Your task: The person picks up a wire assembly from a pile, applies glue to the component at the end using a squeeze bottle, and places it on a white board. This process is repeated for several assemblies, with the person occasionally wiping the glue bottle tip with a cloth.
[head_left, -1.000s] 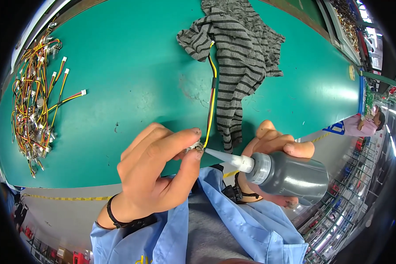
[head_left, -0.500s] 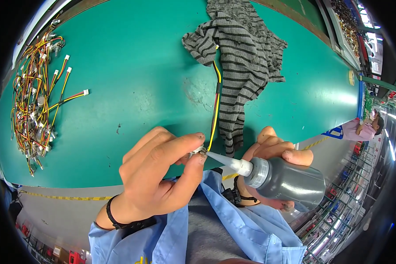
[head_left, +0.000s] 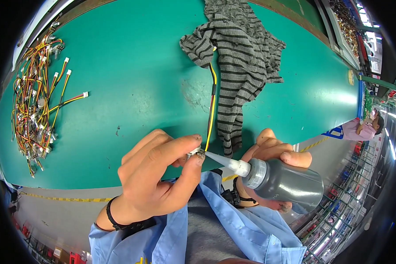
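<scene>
Wired part [head_left: 200,154]: pinched in left hand [head_left: 152,169], left of nozzle [head_left: 223,161] on bottle [head_left: 290,182] gripped in right hand [head_left: 269,147]. Probably dispensing; next, aim steadily.

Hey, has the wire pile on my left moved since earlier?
No, the wire pile lies where it did relative to the small dark mark on the green tabletop.

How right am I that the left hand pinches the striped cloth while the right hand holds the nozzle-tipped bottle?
Not quite: the left hand pinches a small wired component, not the striped cloth, as the head view shows. The right hand does hold the nozzle-tipped bottle.
</scene>
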{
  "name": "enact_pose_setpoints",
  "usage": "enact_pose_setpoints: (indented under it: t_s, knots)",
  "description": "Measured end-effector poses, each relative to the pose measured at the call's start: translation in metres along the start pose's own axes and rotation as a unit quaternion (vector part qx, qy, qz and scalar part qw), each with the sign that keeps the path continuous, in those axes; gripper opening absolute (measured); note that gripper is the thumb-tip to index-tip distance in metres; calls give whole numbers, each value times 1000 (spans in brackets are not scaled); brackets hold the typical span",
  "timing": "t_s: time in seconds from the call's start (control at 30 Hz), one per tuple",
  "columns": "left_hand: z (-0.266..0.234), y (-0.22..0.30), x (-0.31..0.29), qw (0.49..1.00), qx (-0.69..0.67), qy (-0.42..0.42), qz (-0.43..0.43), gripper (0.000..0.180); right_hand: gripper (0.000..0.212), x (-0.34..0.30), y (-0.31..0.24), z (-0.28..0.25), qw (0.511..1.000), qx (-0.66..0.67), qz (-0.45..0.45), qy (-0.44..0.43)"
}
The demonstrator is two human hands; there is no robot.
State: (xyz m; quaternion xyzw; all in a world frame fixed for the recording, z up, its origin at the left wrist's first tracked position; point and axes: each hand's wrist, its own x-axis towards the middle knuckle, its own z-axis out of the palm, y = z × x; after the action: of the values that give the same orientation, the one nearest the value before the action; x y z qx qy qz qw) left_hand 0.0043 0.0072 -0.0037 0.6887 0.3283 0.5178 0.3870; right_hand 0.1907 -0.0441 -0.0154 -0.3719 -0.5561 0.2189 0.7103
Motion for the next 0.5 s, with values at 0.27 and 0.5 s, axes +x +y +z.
enact_pose_setpoints:
  t_s: [0.27,0.5]
  knots:
    - [-1,1,0,1000,-7,-4,-14,31,70,0,-1,-1,1000,-3,0,-4]
    - [-1,-1,-1,1000,-20,-10,-10,29,69,2,0,0,1000,1,-6,-8]
